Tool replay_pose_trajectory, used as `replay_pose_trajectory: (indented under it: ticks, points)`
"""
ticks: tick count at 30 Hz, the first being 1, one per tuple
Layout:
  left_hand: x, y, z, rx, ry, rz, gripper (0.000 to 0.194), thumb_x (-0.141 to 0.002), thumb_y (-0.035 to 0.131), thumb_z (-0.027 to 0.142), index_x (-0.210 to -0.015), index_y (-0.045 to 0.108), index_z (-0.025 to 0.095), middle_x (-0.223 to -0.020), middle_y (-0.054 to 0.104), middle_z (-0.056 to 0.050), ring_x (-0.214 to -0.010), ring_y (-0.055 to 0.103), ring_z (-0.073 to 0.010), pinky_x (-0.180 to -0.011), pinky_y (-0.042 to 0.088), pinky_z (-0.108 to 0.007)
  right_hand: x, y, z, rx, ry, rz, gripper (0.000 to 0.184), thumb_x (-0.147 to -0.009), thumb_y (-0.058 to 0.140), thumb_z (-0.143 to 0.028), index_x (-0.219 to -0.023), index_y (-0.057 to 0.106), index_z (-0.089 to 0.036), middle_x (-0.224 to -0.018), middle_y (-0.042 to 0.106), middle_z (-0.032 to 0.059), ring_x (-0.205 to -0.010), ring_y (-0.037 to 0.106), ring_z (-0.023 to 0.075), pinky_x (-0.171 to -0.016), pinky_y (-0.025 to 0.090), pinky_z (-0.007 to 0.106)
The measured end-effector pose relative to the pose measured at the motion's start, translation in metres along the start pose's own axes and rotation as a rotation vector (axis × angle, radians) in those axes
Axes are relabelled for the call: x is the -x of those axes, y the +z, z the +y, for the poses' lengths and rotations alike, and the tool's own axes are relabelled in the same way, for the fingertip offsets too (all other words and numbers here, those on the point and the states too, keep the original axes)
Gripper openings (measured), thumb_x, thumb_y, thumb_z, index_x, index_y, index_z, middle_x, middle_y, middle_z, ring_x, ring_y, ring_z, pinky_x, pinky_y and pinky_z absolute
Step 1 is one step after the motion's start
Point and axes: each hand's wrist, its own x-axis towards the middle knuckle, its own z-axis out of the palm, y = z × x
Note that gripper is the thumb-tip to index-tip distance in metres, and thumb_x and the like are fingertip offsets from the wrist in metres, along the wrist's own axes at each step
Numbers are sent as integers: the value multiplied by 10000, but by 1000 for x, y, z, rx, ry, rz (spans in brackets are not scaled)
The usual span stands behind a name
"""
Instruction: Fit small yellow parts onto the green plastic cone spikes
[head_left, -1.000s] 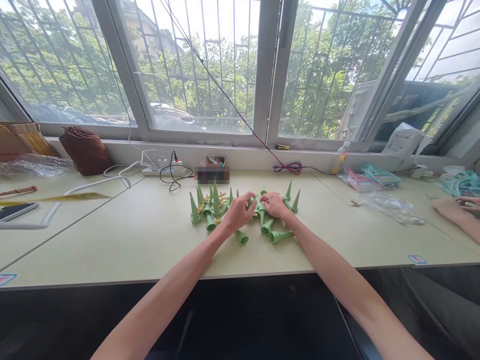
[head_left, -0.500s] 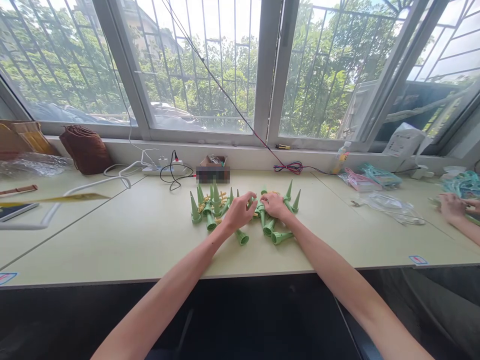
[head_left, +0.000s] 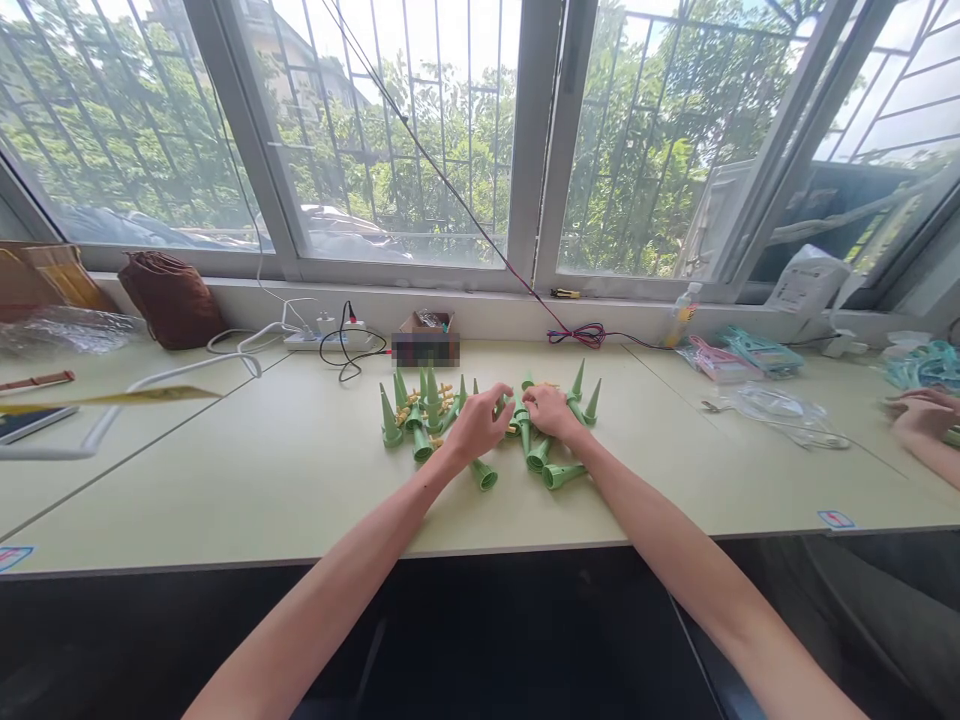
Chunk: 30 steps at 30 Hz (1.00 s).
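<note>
Green hollow plastic spikes (head_left: 433,408), cone-shaped, are gathered in a loose group on the table, some upright and others lying with their open ends toward me. Small yellow cross-shaped parts (head_left: 406,412) are scattered among them. My left hand (head_left: 480,425) rests within the group, its fingers bent and apart, with nothing visibly gripped. One lying spike (head_left: 486,477) pokes out below its wrist. My right hand (head_left: 549,410) reaches into the right part, fingers curled down over the spikes; what they hold, if anything, is hidden. Lying spikes (head_left: 538,457) sit just below that hand.
Behind the spikes stand a small box (head_left: 427,345) and a power strip (head_left: 322,338) with cables. A bottle (head_left: 684,312), bagged items (head_left: 739,357) and a clear plastic bag (head_left: 787,412) lie right. A co-worker's hands (head_left: 926,415) are at the far right; the table edge (head_left: 517,550) runs in front.
My right hand and the spikes below it shifted slightly right between the first and second frames. My left hand stays in place. The co-worker's hands moved slightly right.
</note>
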Motion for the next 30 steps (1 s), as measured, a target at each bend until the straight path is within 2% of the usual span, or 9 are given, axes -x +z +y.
replay_pose_trajectory:
  ticks: [21, 30]
  points:
    - [0, -1, 3, 11, -1, -8, 195, -898, 500, 315, -1005, 594, 182, -494, 412, 78, -428, 385, -85, -526, 329, -210, 2, -5, -1, -51, -71, 46, 204, -898, 473, -166, -946, 672, -167, -970, 698, 69, -962, 591, 173, -855, 378, 260]
    - [0, -1, 3, 13, 14, -2, 196, -899, 499, 312, -1005, 600, 182, -492, 431, 75, -428, 395, -87, -520, 331, -210, 6, -8, -6, -19, 25, 55, 222, -890, 455, -186, -945, 671, -189, -1027, 674, 94, -1025, 563, 223, -851, 350, 326]
